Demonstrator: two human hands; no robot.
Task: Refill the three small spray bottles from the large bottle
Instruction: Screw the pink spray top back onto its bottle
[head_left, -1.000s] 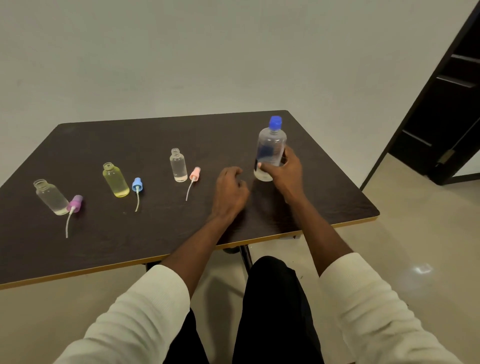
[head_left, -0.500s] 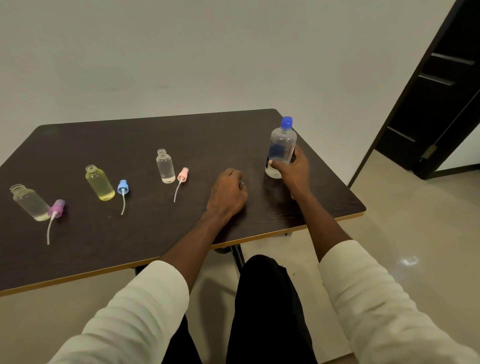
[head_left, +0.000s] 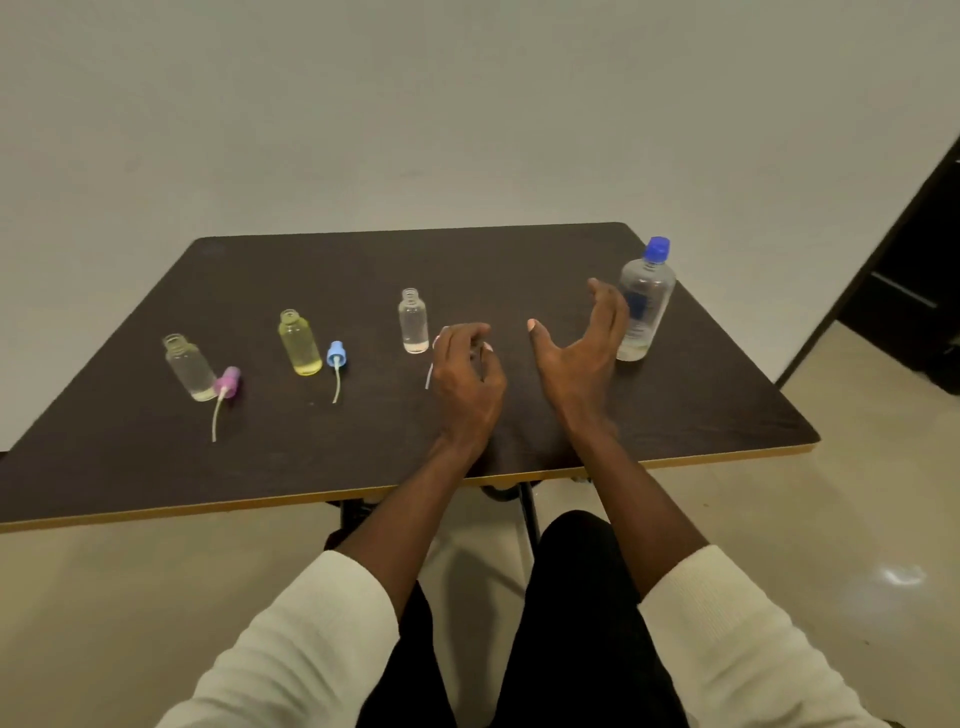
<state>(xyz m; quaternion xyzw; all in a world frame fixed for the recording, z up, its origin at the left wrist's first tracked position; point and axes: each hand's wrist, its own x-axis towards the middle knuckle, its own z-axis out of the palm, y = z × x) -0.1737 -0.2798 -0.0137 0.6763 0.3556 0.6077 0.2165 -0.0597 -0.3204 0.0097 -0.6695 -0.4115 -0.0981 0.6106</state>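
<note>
Table (head_left: 675, 415) holding uncapped bottles; our right hand (head_left: 582, 358) spreading wide beside big bottle (head_left: 641, 306), left hand (head_left: 467, 379) curling loosely, empty. We're risking knocking it over.

Plain indoor room, bare pale wall (head_left: 467, 104), dark laminate table (head_left: 675, 415), glossy tiled floor (head_left: 857, 519), dark doorway (head_left: 924, 270)

Three small open bottles (head_left: 190, 368) (head_left: 300, 343) (head_left: 413, 321), three loose spray tops (head_left: 227, 382) (head_left: 335, 354) (head_left: 429, 375), one large capped bottle (head_left: 644, 306), two hands (head_left: 467, 379) (head_left: 582, 358), one bench (head_left: 156, 457).
</note>
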